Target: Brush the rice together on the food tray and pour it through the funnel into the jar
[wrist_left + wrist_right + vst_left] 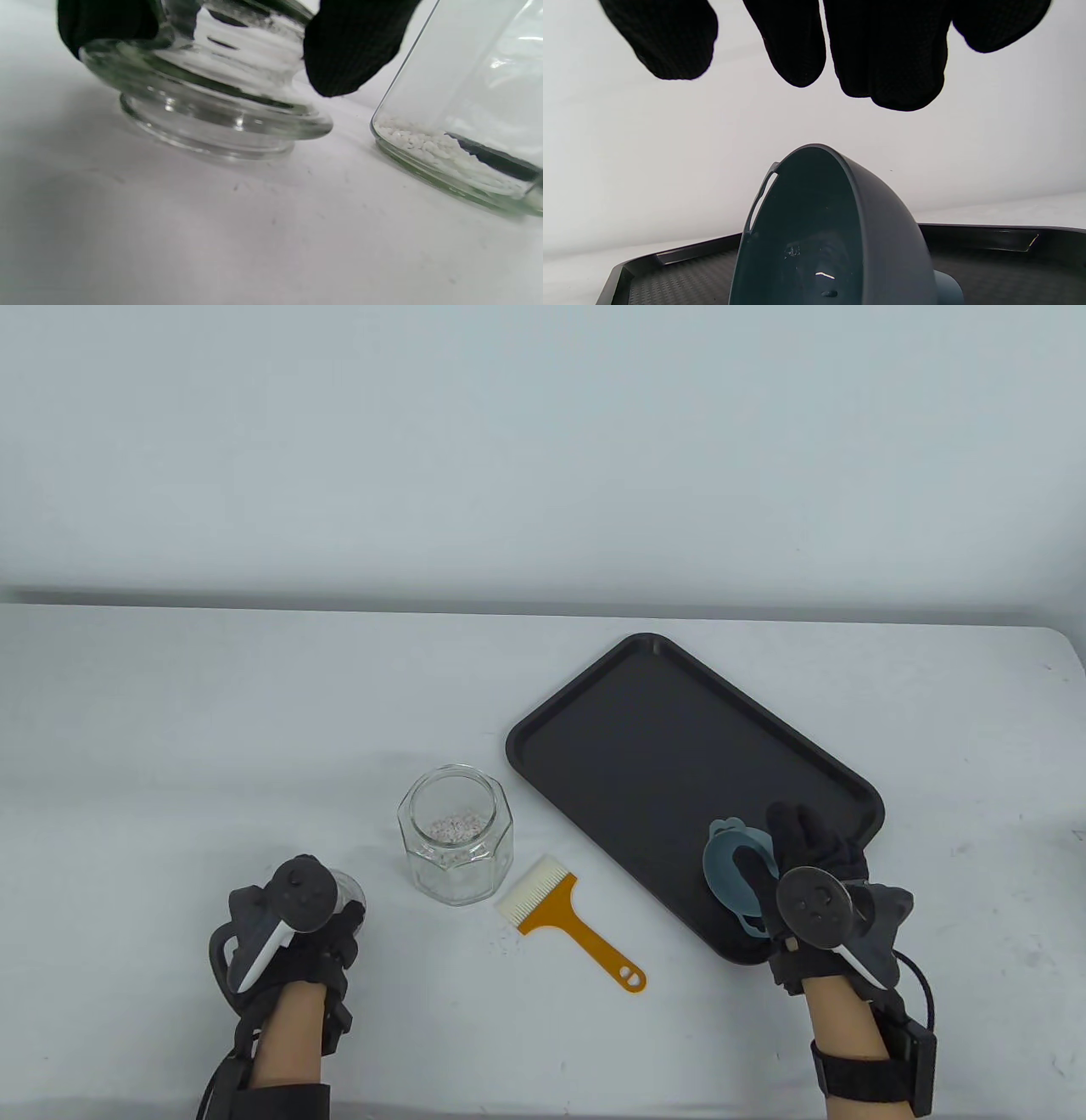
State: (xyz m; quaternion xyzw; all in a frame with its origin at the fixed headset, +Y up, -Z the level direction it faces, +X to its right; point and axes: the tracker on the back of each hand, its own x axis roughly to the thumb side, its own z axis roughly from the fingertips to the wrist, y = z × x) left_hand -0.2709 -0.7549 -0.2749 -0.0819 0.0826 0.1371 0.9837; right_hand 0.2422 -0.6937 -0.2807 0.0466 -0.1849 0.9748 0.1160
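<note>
The open glass jar (456, 836) stands left of the black food tray (645, 729), with a thin layer of rice (454, 824) on its bottom. My left hand (293, 916) grips the glass lid (212, 114) low on the table beside the jar (466, 106); its fingers (348, 55) curl round the rim. The blue-grey funnel (734, 874) lies on its side at the tray's near corner. My right hand (814, 857) hovers over the funnel (818, 237), fingers (882, 55) spread above it without touching. The orange-handled brush (560, 912) lies between jar and tray.
The tray (1009, 254) sits at an angle on the white table, its raised rim all around. A pale wall closes off the table's far edge. The brush's white bristles point toward the jar.
</note>
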